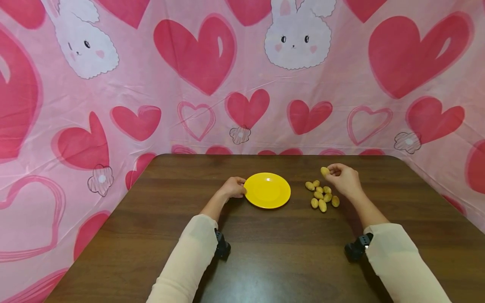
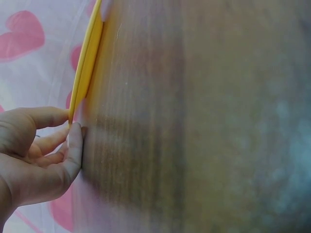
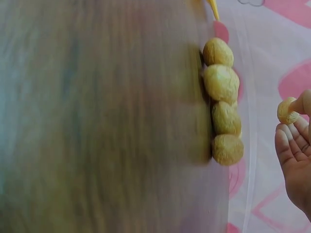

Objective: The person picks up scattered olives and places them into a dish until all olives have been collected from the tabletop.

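A round yellow plate (image 1: pixel 267 190) sits in the middle of the table; nothing lies on it. My left hand (image 1: pixel 233 187) pinches its left rim, thumb on one face and fingers on the other, as the plate's edge (image 2: pixel 86 63) shows in the left wrist view. To the right of the plate lies a loose cluster of small yellow-brown potatoes (image 1: pixel 322 205). Above the far right side of that cluster, my right hand (image 1: pixel 345 180) holds one small potato (image 1: pixel 324 171) between thumb and fingertips. The right wrist view shows this held potato (image 3: pixel 286 110) raised off the table, apart from the others (image 3: pixel 227 149).
The dark brown wooden table (image 1: pixel 280 261) has its far edge just beyond the plate and potatoes. Behind it hangs a pink cloth (image 1: pixel 212 118) printed with hearts and rabbits. A black camera sits on each wrist, below light sleeves (image 1: pixel 185 256).
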{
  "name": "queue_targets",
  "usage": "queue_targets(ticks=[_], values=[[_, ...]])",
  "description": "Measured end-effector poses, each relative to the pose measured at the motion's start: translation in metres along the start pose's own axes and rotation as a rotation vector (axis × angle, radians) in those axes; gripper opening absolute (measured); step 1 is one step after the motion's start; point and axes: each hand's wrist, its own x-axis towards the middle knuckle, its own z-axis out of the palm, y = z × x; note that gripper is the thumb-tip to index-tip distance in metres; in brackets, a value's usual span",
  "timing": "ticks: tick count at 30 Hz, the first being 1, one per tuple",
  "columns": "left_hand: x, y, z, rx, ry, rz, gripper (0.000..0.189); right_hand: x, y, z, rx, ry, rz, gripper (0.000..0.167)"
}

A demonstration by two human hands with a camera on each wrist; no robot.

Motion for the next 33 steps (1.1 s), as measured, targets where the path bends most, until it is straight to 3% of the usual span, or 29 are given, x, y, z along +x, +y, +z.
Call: queue_targets(ticks=[27,33], values=[[-0.004,0.001,-0.001,-0.006,0.001,-0.003,0.047,0.007,-0.027,0.033,0.068,-0.061,-0.072,0.024],[-0.002,0.001,-0.001,0.011,0.009,0.007,0.047,0.009,-0.036,0.043,0.106,-0.086,-0.054,0.023]])
